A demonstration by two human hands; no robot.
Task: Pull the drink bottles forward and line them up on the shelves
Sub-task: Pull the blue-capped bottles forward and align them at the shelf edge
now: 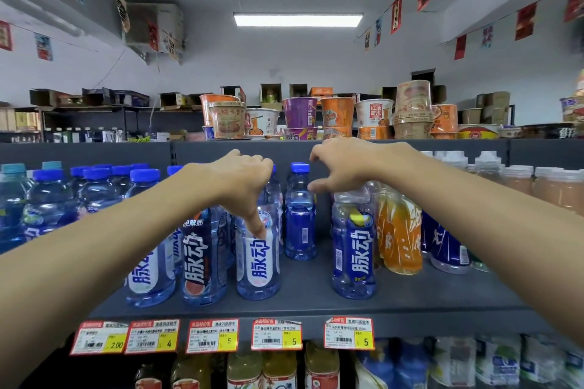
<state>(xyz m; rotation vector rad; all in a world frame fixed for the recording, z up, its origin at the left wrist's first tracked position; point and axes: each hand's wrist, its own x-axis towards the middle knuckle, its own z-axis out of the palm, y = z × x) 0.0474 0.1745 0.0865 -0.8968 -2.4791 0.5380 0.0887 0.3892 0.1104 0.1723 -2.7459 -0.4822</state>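
The left hand [240, 180] was curled over the top of a white-labelled bottle [258, 265] at the front of the grey shelf [309, 300], its fingers wrapped round the cap and its thumb lying down the bottle's side onto the label. The right hand [344, 167] sat over the top of a blue-labelled bottle [354, 253], which stood near the shelf's front edge, well apart from the white-labelled one. That bottle's cap was hidden under the palm. The thumb and forefinger were held apart in an open curve with nothing between them, and it could not be told whether the hand gripped the bottle. Between the two hands and further back stood a small blue-capped bottle [299, 218]. Just to the right of the blue-labelled bottle stood an orange drink bottle [400, 240]. More blue-capped bottles [94, 189] crowded the shelf to the left. Price tags [276, 334] hung along the shelf's front lip, with other bottles [281, 369] on the shelf below, and noodle cups [300, 112] stood stacked on top of the unit.
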